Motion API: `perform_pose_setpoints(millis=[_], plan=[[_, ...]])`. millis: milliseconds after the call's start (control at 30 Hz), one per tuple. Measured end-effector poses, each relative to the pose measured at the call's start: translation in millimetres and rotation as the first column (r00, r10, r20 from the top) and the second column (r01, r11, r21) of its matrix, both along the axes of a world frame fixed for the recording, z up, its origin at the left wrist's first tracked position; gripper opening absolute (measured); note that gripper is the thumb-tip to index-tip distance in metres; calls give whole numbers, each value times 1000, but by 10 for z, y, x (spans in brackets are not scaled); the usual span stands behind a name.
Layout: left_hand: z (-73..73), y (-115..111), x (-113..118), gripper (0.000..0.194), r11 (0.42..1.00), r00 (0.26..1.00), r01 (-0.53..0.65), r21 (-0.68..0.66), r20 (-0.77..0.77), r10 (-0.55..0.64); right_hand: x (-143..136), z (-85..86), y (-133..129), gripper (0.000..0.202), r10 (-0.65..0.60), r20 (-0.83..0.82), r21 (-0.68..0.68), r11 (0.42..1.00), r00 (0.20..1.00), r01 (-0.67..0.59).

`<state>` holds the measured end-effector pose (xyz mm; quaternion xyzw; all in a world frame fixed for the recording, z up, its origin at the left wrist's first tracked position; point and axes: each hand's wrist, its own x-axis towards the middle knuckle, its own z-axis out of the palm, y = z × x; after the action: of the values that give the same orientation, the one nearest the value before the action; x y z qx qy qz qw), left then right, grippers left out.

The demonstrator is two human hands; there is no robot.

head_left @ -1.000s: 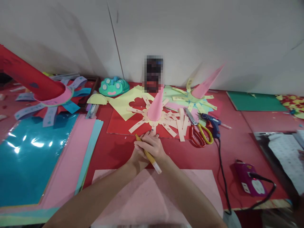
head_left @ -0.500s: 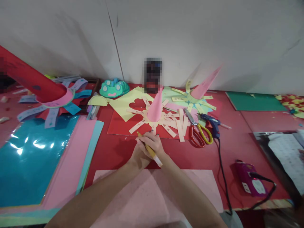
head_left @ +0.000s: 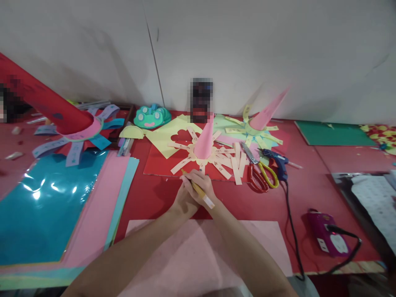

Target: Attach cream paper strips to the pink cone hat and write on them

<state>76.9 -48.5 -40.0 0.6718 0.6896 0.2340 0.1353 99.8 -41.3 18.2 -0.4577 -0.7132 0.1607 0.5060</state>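
My right hand (head_left: 204, 183) is closed around a yellow pen (head_left: 199, 191) with a whitish end, its tip pointing up and left. Beneath and beside it lies my left hand (head_left: 182, 200), the two hands pressed together; most of the left fingers are hidden. Just beyond the hands stands a pink paper cone (head_left: 204, 142) on a cream scalloped base, with lettered paper strips (head_left: 221, 169) fanning out around it. Loose cream strips (head_left: 235, 165) lie to its right. Under these is a red sheet (head_left: 154, 165).
Scissors (head_left: 258, 173) and a blue glue gun (head_left: 280, 165) lie right, its cord near a purple power adapter (head_left: 328, 235). A pink sheet (head_left: 201, 247) lies under my forearms. Left are a red cone (head_left: 46, 97) and stacked coloured sheets (head_left: 93, 202). A phone (head_left: 201, 99) leans on the wall.
The view has shifted slightly, so most things on the left appear a little further right. My hands stay together with the pen in the right one; no object has clearly moved.
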Motion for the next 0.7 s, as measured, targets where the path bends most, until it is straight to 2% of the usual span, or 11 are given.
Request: perform_pose_setpoints(millis=[100, 233, 433, 600, 700], plan=[[21, -21, 72, 47, 999, 999, -41, 7, 0, 41, -1, -4, 5, 15, 12, -9, 2, 1000, 1000, -12], [139, -30, 100, 46, 995, 996, -92, -50, 2, 92, 1, -2, 8, 15, 9, -1, -2, 1000, 1000, -9], [262, -64, 124, 48, 982, 964, -186, 25, 197, 177, 9, -8, 4, 14, 13, -1, 5, 1000, 1000, -13], [269, -65, 57, 39, 990, 944, -106, 95, 322, 70, 17, -26, -1, 15, 12, 8, -11, 1000, 1000, -12], [276, -52, -63, 38, 997, 912, -18, 71, 411, -13, 21, -31, -2, 15, 14, 4, -12, 1000, 1000, -14]])
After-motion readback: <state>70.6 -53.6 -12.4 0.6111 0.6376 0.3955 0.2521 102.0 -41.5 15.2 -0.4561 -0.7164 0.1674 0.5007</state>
